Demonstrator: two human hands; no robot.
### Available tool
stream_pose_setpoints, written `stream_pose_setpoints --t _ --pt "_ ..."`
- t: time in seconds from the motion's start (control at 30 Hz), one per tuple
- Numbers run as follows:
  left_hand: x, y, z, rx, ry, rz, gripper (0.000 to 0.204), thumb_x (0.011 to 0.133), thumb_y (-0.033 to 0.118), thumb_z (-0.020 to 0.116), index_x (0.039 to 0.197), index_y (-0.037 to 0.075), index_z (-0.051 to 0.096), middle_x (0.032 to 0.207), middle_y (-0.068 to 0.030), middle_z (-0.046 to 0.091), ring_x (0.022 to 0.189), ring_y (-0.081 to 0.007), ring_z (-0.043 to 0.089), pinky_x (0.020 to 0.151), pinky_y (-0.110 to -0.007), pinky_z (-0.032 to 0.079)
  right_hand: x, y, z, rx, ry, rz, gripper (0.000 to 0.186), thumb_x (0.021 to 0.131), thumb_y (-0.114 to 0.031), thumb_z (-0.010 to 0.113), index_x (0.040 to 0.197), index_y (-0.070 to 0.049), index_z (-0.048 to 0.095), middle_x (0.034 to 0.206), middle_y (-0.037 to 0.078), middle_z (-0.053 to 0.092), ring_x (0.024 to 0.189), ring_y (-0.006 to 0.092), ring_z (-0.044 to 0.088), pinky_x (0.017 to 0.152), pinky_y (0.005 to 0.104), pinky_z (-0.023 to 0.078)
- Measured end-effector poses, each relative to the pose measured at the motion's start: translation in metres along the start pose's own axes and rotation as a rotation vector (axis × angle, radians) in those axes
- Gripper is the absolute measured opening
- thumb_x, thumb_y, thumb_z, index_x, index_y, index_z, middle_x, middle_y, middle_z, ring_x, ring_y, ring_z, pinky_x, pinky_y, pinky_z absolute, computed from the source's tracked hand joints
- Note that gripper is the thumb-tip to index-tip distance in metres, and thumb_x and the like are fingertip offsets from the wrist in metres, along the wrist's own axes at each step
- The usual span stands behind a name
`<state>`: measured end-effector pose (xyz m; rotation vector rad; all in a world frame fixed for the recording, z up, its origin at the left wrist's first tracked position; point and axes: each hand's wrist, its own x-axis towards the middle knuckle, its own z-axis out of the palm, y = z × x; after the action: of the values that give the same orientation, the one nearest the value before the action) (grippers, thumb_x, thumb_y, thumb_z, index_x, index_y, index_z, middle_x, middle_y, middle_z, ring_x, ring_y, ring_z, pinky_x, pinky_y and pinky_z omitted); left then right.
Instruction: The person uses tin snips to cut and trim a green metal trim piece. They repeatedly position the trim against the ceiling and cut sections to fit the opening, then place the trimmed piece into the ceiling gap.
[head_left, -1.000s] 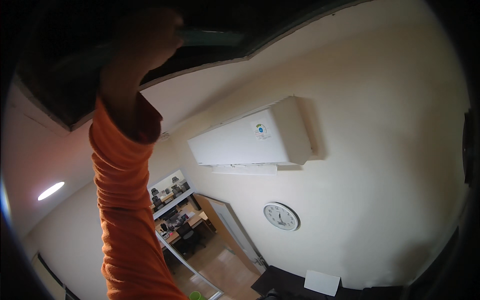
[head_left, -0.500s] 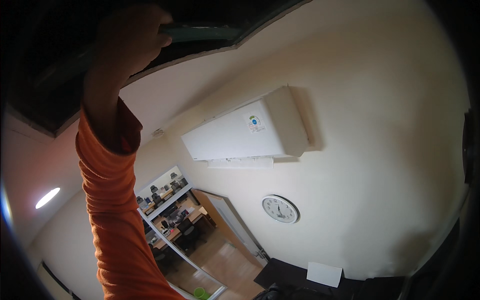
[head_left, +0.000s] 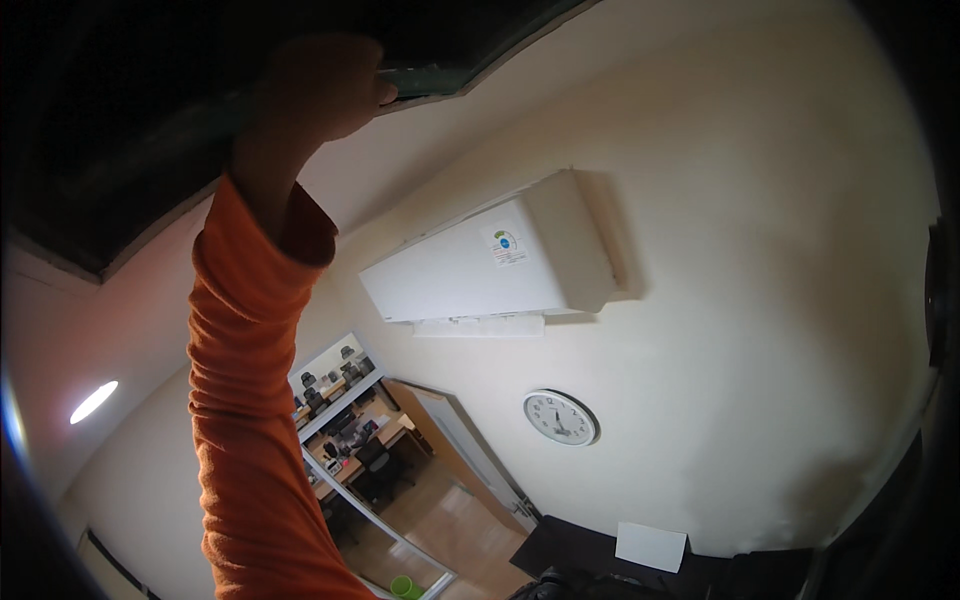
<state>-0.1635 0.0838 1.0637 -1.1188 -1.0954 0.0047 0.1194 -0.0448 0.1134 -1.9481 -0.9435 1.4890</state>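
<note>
While the camera looks steeply upward, the left hand (head_left: 315, 90) in the upper left of the frame is curled shut over the lip of a thin grey-green ceiling edge strip (head_left: 425, 78), fingers wrapped over it and thumb side toward the dark opening (head_left: 120, 110) behind. The strip runs from the hand rightward along the boundary between that black recess and the pale plaster ceiling (head_left: 700, 120). The right hand does not show anywhere in the picture.

To handle this well, I judge the grip should stay close to the strip's end, wrist straight under the load, pull steady rather than jerked, since a thin strip like this probably flexes and could spring or kink.

The orange knitted sleeve (head_left: 250, 400) looks soft and slightly fuzzy, bunched at the cuff. Right of centre hangs a white, smooth, boxy wall-mounted air conditioner (head_left: 490, 265) with a small round sticker; below it sits a round white wall clock (head_left: 560, 417) with a thin rim. A glass-panelled partition (head_left: 345, 420) at lower centre shows desks and chairs beyond, and an oval ceiling light (head_left: 93, 401) glows at the left edge. A white sheet of paper (head_left: 651, 546) lies on dark furniture at the bottom.
</note>
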Motion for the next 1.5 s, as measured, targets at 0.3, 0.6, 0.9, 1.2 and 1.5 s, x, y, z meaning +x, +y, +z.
stream_pose_setpoints --t 0.3,0.6,0.9,1.2,1.5 --pt "0.009 0.002 -0.013 0.002 -0.083 -0.025 0.028 0.087 0.031 0.075 0.097 0.005 0.077 0.091 -0.0168 0.075 0.085 -0.0341 0.073 0.083 -0.046 0.057 -0.005 -0.01 -0.006 -0.031 0.012 -0.016 0.032 0.091 -0.031 0.074 0.092 0.0 0.068 0.071 0.007 0.057 0.06 0.024 0.049 0.057 0.0448 0.042" --pt "0.01 0.011 -0.048 0.112 -0.174 -0.126 0.031 0.093 0.03 0.071 0.105 0.002 0.077 0.101 -0.0196 0.075 0.096 -0.0342 0.073 0.091 -0.047 0.055 0.004 -0.018 -0.003 -0.056 -0.008 -0.035 0.031 0.09 -0.03 0.074 0.093 0.0 0.068 0.073 0.008 0.058 0.062 0.0247 0.051 0.058 0.0449 0.043" --pt "0.003 -0.01 0.0 0.064 -0.002 0.026 0.029 0.086 0.032 0.078 0.097 0.005 0.077 0.09 -0.0178 0.074 0.086 -0.0344 0.074 0.082 -0.047 0.057 0.002 -0.021 0.0 -0.05 0.011 -0.046 0.029 0.09 -0.029 0.075 0.094 -0.001 0.069 0.075 0.009 0.059 0.065 0.0255 0.052 0.06 0.045 0.044" --pt "-0.006 -0.004 0.009 -0.011 0.0 -0.027 0.031 0.091 0.037 0.074 0.095 0.006 0.076 0.087 -0.0155 0.074 0.082 -0.034 0.073 0.079 -0.048 0.057 -0.002 -0.02 0.002 -0.057 0.022 -0.055 0.028 0.089 -0.028 0.076 0.095 -0.001 0.069 0.078 0.01 0.06 0.067 0.0262 0.054 0.062 0.0451 0.045" --pt "-0.002 0.005 0.013 0.052 0.062 -0.057 0.03 0.09 0.036 0.074 0.091 0.007 0.078 0.083 -0.0155 0.074 0.082 -0.0334 0.074 0.078 -0.047 0.058 -0.003 -0.02 0.01 -0.059 0.028 -0.075 0.027 0.088 -0.027 0.076 0.097 -0.002 0.07 0.08 0.011 0.062 0.069 0.027 0.055 0.063 0.0452 0.046"
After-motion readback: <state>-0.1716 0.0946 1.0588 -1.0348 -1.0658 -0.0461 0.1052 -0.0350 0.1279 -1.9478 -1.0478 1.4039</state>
